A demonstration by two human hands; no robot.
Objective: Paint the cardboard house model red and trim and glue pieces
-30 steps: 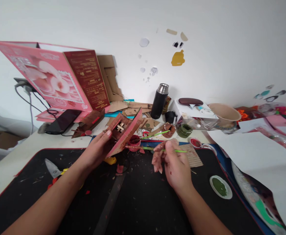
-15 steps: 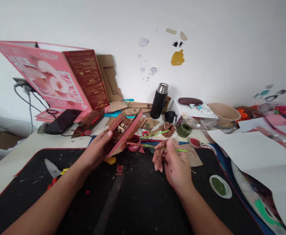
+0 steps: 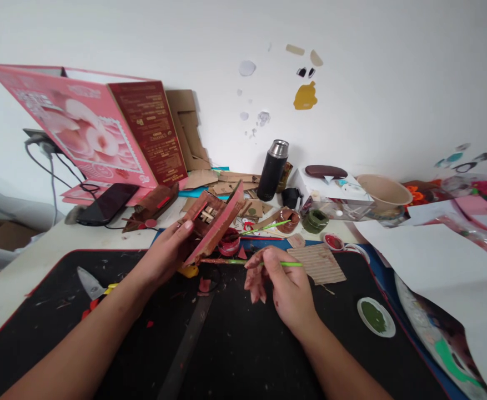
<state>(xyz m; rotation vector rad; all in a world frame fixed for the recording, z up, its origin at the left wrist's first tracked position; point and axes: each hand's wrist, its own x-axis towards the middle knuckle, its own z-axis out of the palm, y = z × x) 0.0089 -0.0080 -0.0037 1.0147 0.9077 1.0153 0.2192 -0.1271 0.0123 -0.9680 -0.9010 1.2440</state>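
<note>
My left hand grips a small cardboard model house, painted reddish brown, by its left side and holds it tilted above the black mat. Small pale sticks show in an opening of the house. Between the fingers of my right hand is a thin green paintbrush. Its brown-stained tip reaches the lower edge of the house; whether they touch I cannot tell. Paint smears mark my right fingertips. Just behind the house stands a jar of red paint, with a second green brush lying across it.
Paint jars, brown and olive green, stand behind a corrugated cardboard piece. A lid of green paint lies at right. Scissors are under my left forearm. A black flask and a pink box stand behind.
My right hand has moved left and slightly down with the paintbrush, bringing its tip to the lower edge of the house. The left hand keeps its hold, nearly still.
</note>
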